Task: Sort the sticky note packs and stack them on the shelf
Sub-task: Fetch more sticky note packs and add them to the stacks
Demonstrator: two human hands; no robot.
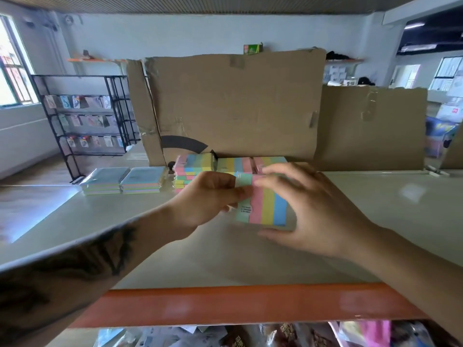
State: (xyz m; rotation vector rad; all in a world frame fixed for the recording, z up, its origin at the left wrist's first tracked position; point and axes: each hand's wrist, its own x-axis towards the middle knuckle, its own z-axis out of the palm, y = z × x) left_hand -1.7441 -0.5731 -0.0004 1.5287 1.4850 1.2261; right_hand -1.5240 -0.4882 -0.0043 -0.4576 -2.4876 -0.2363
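- Left hand (209,196) is pinching the near-left edge of a striped sticky note pack (265,201), thumb lying across its green strip; the other fingers are curling underneath, partly hidden.
- Right hand (313,209) is cupping the same pack from the right: fingers are spreading over the top edge, thumb is hooking below the bottom edge. Motion blur on the fingertips, so exact contact is uncertain.
- Pack is being held face-up above the shelf (375,209), tilted toward the camera, not yet set down. Judgement: the two-handed hold is squaring it up for placement against the row behind.
- Row of striped packs (225,164) is standing just behind the hands, stacked several high on the left, lower on the right; same colour bands as the held pack, so it likely belongs there.
- Two pastel stacks (125,181) are sitting apart to the left, blue tops, wrapped in clear film: a different sort, kept separate.
- Cardboard sheet (235,106) is standing upright behind the row and seems to be acting as a backstop; a second cardboard panel (373,126) is standing to its right.
- Shelf surface is pale and glossy, with an orange front rail (225,304); packaged goods are showing below it, blurred.
- Room: black wire rack (85,116) with hanging items at left, window beside it, white walls.
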